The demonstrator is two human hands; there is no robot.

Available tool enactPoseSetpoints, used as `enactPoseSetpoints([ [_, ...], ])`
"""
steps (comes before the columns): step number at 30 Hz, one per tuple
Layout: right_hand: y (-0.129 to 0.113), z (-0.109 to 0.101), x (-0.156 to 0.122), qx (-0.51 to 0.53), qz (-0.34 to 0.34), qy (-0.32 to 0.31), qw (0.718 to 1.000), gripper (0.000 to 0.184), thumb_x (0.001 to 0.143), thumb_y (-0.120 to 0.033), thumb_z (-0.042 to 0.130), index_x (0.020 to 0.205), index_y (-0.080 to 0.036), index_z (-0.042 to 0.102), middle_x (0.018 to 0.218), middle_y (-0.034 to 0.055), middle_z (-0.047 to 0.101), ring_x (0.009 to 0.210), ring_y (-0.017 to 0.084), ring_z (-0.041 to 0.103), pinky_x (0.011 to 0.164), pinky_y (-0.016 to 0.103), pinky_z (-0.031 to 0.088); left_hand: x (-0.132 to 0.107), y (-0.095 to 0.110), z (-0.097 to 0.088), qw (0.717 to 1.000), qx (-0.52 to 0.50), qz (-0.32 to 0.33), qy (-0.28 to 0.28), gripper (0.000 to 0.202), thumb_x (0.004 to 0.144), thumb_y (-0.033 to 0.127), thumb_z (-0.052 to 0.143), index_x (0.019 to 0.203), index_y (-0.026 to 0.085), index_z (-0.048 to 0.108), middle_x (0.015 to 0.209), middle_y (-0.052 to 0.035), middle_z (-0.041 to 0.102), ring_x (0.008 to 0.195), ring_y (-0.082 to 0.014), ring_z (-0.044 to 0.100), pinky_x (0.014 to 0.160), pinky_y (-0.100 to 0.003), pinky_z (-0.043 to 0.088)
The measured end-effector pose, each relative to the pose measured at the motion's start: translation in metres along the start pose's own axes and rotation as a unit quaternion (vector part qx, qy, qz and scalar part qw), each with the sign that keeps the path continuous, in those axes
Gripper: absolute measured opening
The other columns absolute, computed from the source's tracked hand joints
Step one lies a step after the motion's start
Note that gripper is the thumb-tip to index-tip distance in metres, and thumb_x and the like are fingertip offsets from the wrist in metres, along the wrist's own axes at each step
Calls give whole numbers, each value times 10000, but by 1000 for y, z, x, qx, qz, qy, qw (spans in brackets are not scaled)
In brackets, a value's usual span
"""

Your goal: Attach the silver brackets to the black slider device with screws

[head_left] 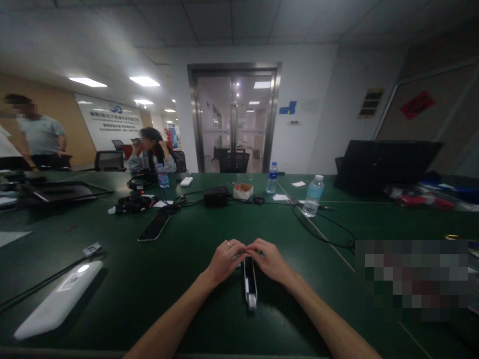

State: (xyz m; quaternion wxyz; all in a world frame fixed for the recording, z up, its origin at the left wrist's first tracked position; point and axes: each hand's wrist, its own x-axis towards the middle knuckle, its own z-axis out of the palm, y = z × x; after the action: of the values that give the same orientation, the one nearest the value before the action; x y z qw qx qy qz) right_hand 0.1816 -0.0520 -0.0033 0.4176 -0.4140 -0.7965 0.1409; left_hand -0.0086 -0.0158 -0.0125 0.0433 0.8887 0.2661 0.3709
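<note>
In the head view, a long, narrow white object [246, 286] with a dark middle strip lies on the green table, its white end towards me. I cannot make out its exact kind. My left hand [227, 260] is closed in a pinch at the object's far end, with a ring on one finger. From the other side my right hand [270, 260] pinches at the same spot. The fingertips of both hands meet there. Whatever small thing is between them is hidden by the fingers.
A phone [154, 227] and a white slab-like device [62, 299] lie to the left. Further back are a black box [216, 196], a small carton [243, 191], cables and water bottles [313, 196]. A black case [387, 167] stands at right. People are beyond the table at left.
</note>
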Motion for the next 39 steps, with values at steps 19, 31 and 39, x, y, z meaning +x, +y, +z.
enactPoseSetpoints([
  [19, 35, -22, -10, -143, 63, -93, 983, 86, 754, -145, 587, 757, -171, 668, 743, 13, 631, 690, 123, 554, 668, 220, 407, 7, -26, -36, 967, 1, -115, -228, 167, 839, 291, 571, 889, 163, 666, 864, -34, 614, 743, -165, 556, 641, -248, 416],
  [31, 39, -19, -11, -122, 88, -98, 984, 84, 724, -141, 599, 770, -169, 662, 744, 6, 633, 664, 109, 542, 634, 201, 394, 10, -15, -31, 960, 14, -102, -258, 181, 885, 300, 553, 959, 178, 663, 897, -31, 626, 785, -168, 577, 664, -247, 415],
  [39, 37, -19, -11, -128, 92, -95, 983, 91, 729, -141, 585, 767, -167, 663, 738, 6, 629, 658, 107, 538, 631, 198, 393, 7, -20, -27, 962, 6, -109, -250, 200, 903, 321, 526, 969, 177, 648, 903, -33, 619, 791, -168, 569, 675, -255, 418],
])
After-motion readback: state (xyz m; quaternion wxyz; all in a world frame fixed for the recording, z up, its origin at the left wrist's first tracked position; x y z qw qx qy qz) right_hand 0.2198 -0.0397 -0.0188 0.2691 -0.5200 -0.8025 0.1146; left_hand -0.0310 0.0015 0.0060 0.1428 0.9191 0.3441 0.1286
